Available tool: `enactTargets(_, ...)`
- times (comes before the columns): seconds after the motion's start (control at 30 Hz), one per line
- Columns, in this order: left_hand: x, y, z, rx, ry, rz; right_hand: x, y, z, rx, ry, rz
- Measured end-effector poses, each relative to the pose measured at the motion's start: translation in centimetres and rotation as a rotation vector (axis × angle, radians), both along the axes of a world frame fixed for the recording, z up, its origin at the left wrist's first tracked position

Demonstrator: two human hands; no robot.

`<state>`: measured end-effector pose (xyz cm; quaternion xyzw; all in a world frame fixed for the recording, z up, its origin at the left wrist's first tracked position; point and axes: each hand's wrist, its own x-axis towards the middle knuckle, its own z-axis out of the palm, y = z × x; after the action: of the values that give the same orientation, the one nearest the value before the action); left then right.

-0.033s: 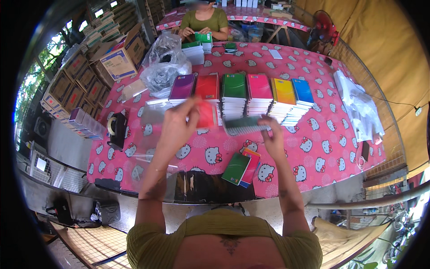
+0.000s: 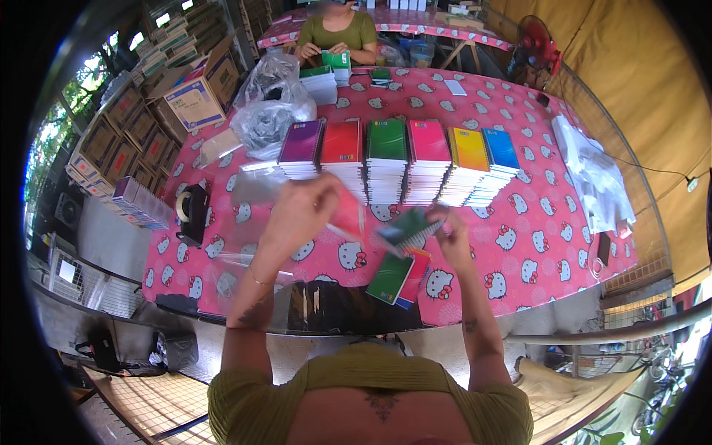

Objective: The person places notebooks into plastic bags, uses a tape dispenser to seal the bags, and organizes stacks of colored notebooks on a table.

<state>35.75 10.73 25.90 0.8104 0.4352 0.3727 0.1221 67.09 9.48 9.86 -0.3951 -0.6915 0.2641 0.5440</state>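
Open carton [image 2: 194, 106]: contents too small to tell
Clear plastic [image 2: 273, 126]: crumpled, contents unclear
Left hand [image 2: 302, 210]: grasping red notebook [image 2: 348, 212], blurred
Right hand [image 2: 453, 234]: grasping green notebook [image 2: 405, 229], blurred

"Lowered the red notebook [image 2: 348, 213] with the left hand [image 2: 305, 204]?"

"Yes, drawn nearer the body and turned askew (rather blurred, though)."

"And with the right hand [image 2: 454, 236]?"

"Likewise brought closer, tipping the green notebook [image 2: 404, 230] from nearly level to slanted, spiral edge rising rightward, down against the small pile [image 2: 391, 279] in view."
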Motion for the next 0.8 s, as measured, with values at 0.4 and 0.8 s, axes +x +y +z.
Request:
enactTargets(0.4, 12.3, 3.6, -16.4, 0.147, 0.002, -0.038, 1.4, 3.2, 0.3, 0.152, -0.578, -0.612)
enactTargets(0.8, 14.8, 11.5, -8.9, 0.605, 0.075, -0.134, 0.4, -5.3, 0.9, 0.346, -0.638, -0.649)
